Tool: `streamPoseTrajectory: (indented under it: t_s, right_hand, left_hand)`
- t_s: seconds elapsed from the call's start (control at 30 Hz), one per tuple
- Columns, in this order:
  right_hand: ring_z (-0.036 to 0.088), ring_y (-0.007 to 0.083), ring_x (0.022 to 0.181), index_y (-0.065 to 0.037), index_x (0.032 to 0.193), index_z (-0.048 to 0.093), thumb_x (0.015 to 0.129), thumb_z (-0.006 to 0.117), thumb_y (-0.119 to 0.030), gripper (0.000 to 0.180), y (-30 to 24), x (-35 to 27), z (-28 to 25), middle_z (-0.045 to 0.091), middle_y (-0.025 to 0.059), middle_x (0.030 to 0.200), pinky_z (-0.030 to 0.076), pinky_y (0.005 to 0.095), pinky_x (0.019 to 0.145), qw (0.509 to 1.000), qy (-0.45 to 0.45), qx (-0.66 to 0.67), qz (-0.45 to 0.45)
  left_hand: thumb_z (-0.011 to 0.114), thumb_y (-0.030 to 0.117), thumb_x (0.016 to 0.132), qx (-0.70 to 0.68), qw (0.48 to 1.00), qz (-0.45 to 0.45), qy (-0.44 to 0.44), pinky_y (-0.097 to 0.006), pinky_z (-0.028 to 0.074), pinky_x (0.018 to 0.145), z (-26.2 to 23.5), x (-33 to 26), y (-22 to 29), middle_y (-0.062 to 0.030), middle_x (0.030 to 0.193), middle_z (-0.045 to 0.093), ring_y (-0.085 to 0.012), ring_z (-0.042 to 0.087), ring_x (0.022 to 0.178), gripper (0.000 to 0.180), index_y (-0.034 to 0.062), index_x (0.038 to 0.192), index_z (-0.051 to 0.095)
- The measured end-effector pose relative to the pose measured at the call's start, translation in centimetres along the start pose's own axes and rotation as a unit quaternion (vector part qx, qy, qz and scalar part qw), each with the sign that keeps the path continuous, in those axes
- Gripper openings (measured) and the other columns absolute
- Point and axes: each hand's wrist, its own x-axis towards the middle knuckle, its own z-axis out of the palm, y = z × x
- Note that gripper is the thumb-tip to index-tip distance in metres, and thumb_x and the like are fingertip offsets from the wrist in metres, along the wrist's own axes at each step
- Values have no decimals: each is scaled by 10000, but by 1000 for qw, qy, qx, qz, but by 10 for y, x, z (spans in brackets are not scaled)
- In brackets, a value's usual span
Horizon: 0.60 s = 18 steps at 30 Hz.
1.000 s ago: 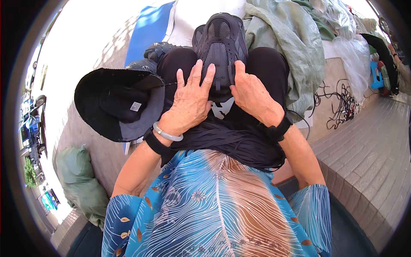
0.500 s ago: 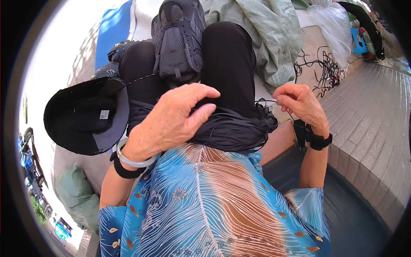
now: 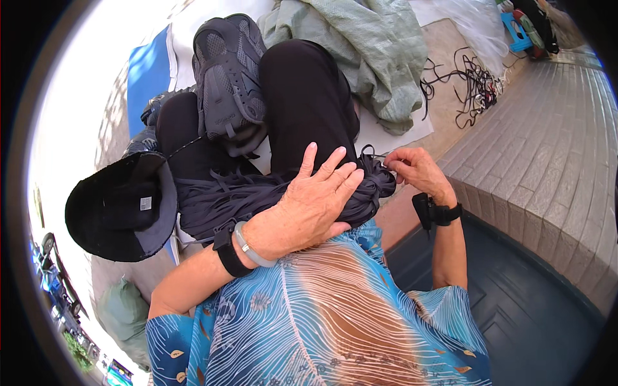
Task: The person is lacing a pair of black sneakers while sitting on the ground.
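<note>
A thick bundle of dark grey shoelaces (image 3: 222, 201) lies across my lap, over the black trousers. My left hand (image 3: 312, 209) rests flat on it, fingers stretched out and apart, holding nothing. At the bundle's looped right end, my right hand (image 3: 420, 172) has thumb and forefinger pinched together on a dark lace, of which only a little shows. A dark grey sneaker (image 3: 228, 90) stands toe up between my knees, its heel toward me. To the left of the laces, an upturned black cap (image 3: 109, 199) shows its inside.
Beyond my right knee lies a crumpled grey-green woven sheet (image 3: 360, 51). Farther right are a tangle of black laces (image 3: 473, 90), clear plastic (image 3: 460, 32) and a blue stool (image 3: 515, 32). A tiled ledge (image 3: 534, 148) runs along the right. A green sack (image 3: 125, 315) sits lower left.
My left hand has moved right and flattened onto the lace bundle, fingers spreading. My right hand has come in to the bundle's right end. The view has shifted, moving the sneaker leftward in it.
</note>
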Motion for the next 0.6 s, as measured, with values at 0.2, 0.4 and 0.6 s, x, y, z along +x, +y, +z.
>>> streamPoseTrajectory:
  t_s: [0.2, 0.4, 0.6]
  right_hand:
    - [582, 102, 576, 13, 973, 669, 880, 584, -78, 156, 5, 7, 5, 635, 32, 720, 472, 260, 525, 999, -9, -45, -27]
    - [593, 107, 580, 3, 1041, 649, 874, 573, -88, 204, 10, 5, -7, 655, 54, 797, 477, 261, 504, 998, -37, -29, 38]
    - [586, 78, 588, 0, 1016, 655, 886, 569, -109, 190, 12, 1, -3, 643, 32, 774, 484, 233, 510, 998, -59, 14, -6]
  left_hand:
    - [766, 371, 748, -32, 999, 5, 43, -596, 185, 1131, 15, 16, 10, -167, 1267, 521, -374, 423, 1305, 767, -2, 1343, 455]
    - [778, 293, 728, 37, 999, 16, 32, -593, 182, 1135, 23, 15, 5, -143, 1207, 537, -353, 442, 1283, 714, 2, 1311, 486]
    - [769, 167, 719, 0, 999, 25, 38, -593, 189, 1136, 22, 17, 2, -142, 1197, 545, -336, 456, 1272, 661, 7, 1293, 480]
